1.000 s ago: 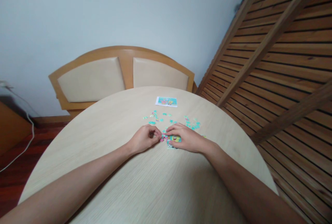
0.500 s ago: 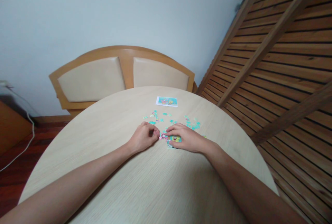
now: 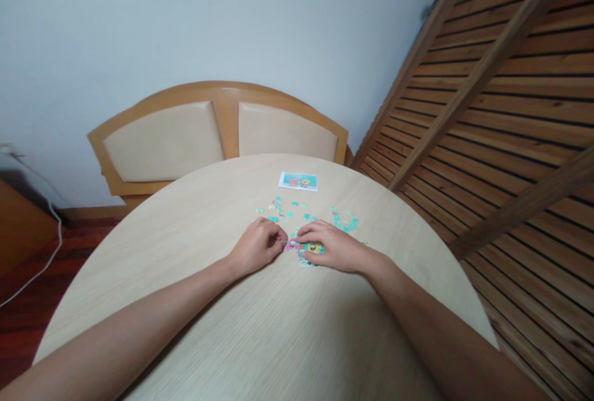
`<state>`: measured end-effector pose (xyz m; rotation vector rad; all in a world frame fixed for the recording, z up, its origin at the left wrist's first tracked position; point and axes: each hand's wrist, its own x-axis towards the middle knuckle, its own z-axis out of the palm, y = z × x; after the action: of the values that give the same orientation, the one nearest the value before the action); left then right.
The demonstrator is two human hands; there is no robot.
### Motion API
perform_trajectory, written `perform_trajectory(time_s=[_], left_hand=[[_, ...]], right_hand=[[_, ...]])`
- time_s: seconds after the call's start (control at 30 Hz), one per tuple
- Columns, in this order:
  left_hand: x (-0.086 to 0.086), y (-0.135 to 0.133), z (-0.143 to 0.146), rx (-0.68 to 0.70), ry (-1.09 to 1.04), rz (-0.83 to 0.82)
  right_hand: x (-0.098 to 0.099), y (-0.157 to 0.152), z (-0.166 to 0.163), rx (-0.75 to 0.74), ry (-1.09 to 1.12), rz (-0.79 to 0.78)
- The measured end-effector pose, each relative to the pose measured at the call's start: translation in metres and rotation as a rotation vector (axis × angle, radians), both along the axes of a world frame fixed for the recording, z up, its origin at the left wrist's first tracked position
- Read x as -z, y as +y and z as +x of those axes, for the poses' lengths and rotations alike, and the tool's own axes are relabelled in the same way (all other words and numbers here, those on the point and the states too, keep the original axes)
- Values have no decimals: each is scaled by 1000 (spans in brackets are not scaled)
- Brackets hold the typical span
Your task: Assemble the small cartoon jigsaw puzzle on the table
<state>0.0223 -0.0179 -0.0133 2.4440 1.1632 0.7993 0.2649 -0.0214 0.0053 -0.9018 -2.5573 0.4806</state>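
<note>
A partly joined jigsaw puzzle (image 3: 314, 247) lies flat on the table, showing a yellow cartoon face with pink and teal parts. My right hand (image 3: 335, 247) rests over its right side, fingers stretched and thumb apart, covering some of the picture. At the puzzle's left edge my left hand (image 3: 260, 244) has thumb and forefinger pinched together on a small puzzle piece, mostly hidden by the fingertips. Between the two hands shows the pink part (image 3: 292, 244) of the puzzle. Loose teal puzzle pieces (image 3: 344, 221) lie scattered just beyond both hands.
A picture card (image 3: 298, 182) with the same cartoon figures lies farther back on the round wooden table (image 3: 223, 327). Behind stands a bench back with cream panels (image 3: 164, 141) against the wall. Wooden slats (image 3: 501, 110) lean at the right.
My left hand has shifted very slightly right, toward the pink part, which now looks more closely fitted. My right hand stays put on the puzzle.
</note>
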Motion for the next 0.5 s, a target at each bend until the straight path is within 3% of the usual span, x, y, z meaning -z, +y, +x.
perform_trajectory(time_s=[0.5], left_hand=[[-2,0,-3,151,40,61]], right_hand=[[0,1,-1,-12,-1,-6]])
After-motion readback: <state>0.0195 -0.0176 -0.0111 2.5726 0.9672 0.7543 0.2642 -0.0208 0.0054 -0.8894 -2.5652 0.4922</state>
